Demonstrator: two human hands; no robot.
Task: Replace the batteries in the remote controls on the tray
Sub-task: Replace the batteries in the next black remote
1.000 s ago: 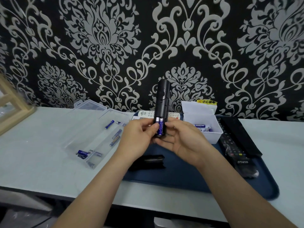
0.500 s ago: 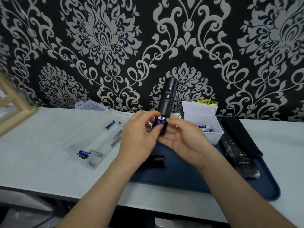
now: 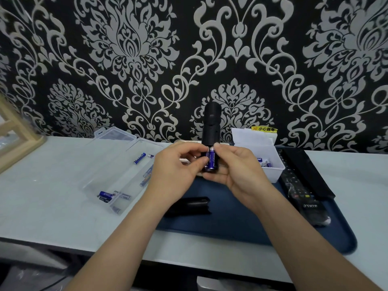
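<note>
I hold a black remote control (image 3: 211, 124) upright above the dark blue tray (image 3: 241, 223), its open battery bay facing me. Two blue batteries (image 3: 211, 159) sit side by side in the bay. My right hand (image 3: 237, 171) grips the remote's lower end from the right, thumb at the top of the batteries. My left hand (image 3: 178, 171) pinches the left battery with thumb and fingertips. The remote's black battery cover (image 3: 190, 205) lies on the tray below my left hand.
A clear plastic box (image 3: 117, 171) with several blue batteries lies open on the left of the pale table. A white bin (image 3: 262, 152) holding batteries stands behind my right hand. Two more black remotes (image 3: 300, 185) lie on the tray's right side. A wooden frame (image 3: 14, 135) stands far left.
The remote tilted right and has returned to upright. My left fingers shifted on the left battery while my right hand kept its hold.
</note>
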